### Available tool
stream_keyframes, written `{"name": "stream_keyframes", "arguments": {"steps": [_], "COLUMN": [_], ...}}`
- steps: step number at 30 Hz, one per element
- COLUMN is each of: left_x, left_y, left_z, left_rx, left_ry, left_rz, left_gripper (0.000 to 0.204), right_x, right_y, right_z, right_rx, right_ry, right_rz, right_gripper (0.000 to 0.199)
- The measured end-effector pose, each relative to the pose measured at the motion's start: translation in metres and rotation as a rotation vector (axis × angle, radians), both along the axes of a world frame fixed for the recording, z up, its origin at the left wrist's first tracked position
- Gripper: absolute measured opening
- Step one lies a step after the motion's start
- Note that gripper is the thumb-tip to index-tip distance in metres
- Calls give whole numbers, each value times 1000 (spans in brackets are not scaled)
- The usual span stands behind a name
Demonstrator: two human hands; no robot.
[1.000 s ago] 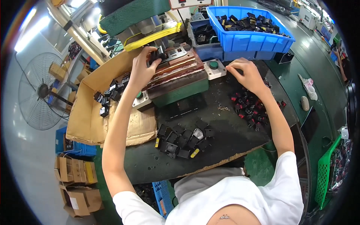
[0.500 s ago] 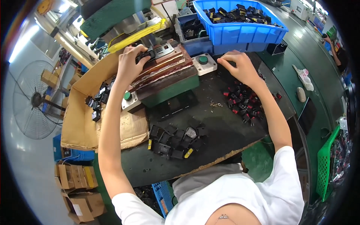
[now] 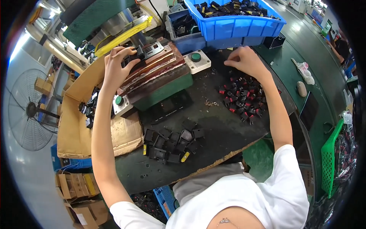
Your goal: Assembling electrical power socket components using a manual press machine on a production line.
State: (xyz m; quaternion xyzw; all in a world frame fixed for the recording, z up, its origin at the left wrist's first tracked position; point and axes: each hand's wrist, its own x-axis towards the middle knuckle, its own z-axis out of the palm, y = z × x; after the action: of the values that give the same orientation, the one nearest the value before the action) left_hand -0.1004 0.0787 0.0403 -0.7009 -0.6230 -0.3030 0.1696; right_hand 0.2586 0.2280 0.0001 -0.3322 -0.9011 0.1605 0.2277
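A pale floor fills the frame's left, where a standing fan [image 3: 28, 110] sits; cardboard boxes [image 3: 74, 187] lie lower left.

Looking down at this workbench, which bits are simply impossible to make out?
Head view:
- The black part under the left hand: its fingers cover most of it.
- Whether the right hand holds anything: its curled fingers hide the palm.
- The parts in the blue crate: too small, cut off by the top edge.
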Motion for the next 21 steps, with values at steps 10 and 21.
{"name": "stream_keyframes", "arguments": {"steps": [10, 21], "left_x": [10, 181], "left_y": [-11, -89], "left_z": [7, -22], "left_rx": [-76, -479], "left_ry": [106, 210], "left_rz": [85, -367], "left_gripper": [22, 39], "right_x": [-4, -12], "right_y": [-14, -7], "right_z": [-7, -3], "right_rx": [-50, -278], "right_ry": [-233, -40], "right_rz": [-45, 138], "right_gripper": [22, 29]}}
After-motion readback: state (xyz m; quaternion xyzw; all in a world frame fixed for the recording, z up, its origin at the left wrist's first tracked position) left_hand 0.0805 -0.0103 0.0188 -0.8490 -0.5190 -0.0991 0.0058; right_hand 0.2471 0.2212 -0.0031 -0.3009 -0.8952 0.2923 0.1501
